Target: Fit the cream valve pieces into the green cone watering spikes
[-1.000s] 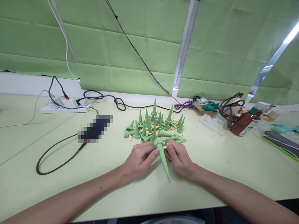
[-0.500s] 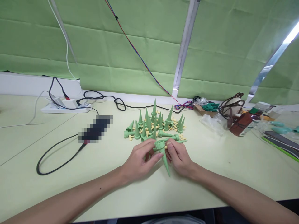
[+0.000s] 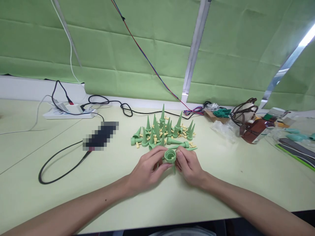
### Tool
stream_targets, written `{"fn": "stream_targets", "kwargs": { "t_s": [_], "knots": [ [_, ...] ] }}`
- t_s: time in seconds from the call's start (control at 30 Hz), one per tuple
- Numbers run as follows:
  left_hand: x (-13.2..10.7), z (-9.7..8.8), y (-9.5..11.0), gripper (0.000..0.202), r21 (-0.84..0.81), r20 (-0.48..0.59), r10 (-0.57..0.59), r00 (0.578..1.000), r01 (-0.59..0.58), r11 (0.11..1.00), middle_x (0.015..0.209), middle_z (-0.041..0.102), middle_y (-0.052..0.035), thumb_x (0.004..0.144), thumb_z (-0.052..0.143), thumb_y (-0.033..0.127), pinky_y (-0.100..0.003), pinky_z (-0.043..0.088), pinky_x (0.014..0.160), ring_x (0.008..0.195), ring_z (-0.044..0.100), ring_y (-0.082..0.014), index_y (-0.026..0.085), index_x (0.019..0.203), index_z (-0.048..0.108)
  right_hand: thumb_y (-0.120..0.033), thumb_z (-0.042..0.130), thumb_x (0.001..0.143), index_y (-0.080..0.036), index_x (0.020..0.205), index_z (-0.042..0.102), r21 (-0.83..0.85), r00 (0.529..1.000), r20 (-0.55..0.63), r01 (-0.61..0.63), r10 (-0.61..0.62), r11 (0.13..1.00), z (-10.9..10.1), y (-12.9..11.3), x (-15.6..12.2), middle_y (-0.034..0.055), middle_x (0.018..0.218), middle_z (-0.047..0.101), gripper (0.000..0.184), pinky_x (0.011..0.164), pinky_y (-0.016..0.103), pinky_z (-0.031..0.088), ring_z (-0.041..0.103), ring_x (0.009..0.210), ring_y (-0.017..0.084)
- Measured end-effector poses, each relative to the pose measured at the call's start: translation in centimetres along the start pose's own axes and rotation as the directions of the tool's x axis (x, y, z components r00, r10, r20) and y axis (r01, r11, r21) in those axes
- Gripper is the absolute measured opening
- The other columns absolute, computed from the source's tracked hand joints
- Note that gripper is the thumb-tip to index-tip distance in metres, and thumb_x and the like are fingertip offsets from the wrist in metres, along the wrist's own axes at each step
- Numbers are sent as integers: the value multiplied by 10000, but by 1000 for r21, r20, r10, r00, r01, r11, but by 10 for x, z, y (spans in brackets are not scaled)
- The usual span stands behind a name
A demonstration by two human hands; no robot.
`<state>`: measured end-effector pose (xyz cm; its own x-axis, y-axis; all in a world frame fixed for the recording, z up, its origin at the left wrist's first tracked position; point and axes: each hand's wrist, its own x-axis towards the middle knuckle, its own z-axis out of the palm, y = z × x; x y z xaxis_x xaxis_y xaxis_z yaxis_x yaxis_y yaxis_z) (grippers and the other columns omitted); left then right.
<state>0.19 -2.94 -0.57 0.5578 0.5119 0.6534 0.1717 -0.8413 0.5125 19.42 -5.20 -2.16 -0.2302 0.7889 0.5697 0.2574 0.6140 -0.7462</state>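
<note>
My left hand [image 3: 153, 164] is closed around the side of a green plastic watering spike [image 3: 170, 156], thumb below and fingers above. Its round, threaded open collar faces me, and the tapered tip shows below, foreshortened. A bit of pale yellow is visible inside the collar. My right hand [image 3: 188, 164] is pinched against the collar's right side, on a small yellow valve mostly covered by the fingers. Just beyond my hands is a pile of similar green spikes [image 3: 144, 137], some upright and some lying down, mixed with small yellow valves [image 3: 192, 145].
A power strip [image 3: 70, 113] with black cables lies at the back left, and a pixelated dark device [image 3: 100, 136] sits in front of it. On the right are a brown bottle [image 3: 257, 130], clear plastic wrapping [image 3: 223, 130] and green material [image 3: 222, 112] in a cardboard box.
The held spike has tilted, so its collar opening now faces me and its tip points away and down. Both hands stay nearly in place; the pile is unchanged.
</note>
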Motion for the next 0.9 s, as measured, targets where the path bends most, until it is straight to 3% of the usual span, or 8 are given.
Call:
{"fn": "stream_targets", "kwargs": {
  "t_s": [0.27,0.5,0.57,0.7,0.9],
  "knots": [
    [2,-1,0,224,26,-2,48,999,-48,999,1077,625,-75,955,510,63,-223,502,699,907,609,-147,195,1110,604,-328,338,1066,-236,706,329,-77,999,-16,48,-50,996,-2,-5,3,-58,530,368,371,472,285,266,333,455,113],
    [1,-1,1,264,19,23,2,1000,-3,1000,1091,626,-80,965,490,70,-233,499,685,927,613,-163,212,1156,606,-333,331,1065,-239,700,314,-110,997,-45,52,-57,993,0,-5,1,-54,519,374,377,462,284,265,336,450,113],
    [2,-2,2,282,21,6,0,1000,0,1000,1090,620,-75,964,489,72,-223,486,654,888,609,-151,222,1176,599,-336,329,1065,-240,701,308,-114,995,-66,64,-72,991,1,-6,0,-55,514,374,377,459,284,262,335,445,112],
    [2,-1,3,211,3,-45,-24,999,24,1000,1029,573,-47,942,546,114,-200,444,544,637,511,-78,206,1131,570,-327,327,1067,-237,704,316,-121,992,-84,81,-92,989,3,-8,-2,-46,525,400,375,461,280,266,350,447,109],
    [2,0,1,113,24,-72,-46,996,48,999,750,449,24,902,569,99,-203,355,513,597,425,-86,179,841,519,-360,334,1067,-233,725,360,-97,993,-99,58,-67,994,4,-6,-3,-46,537,409,366,462,264,290,370,459,110]
  ]
}}
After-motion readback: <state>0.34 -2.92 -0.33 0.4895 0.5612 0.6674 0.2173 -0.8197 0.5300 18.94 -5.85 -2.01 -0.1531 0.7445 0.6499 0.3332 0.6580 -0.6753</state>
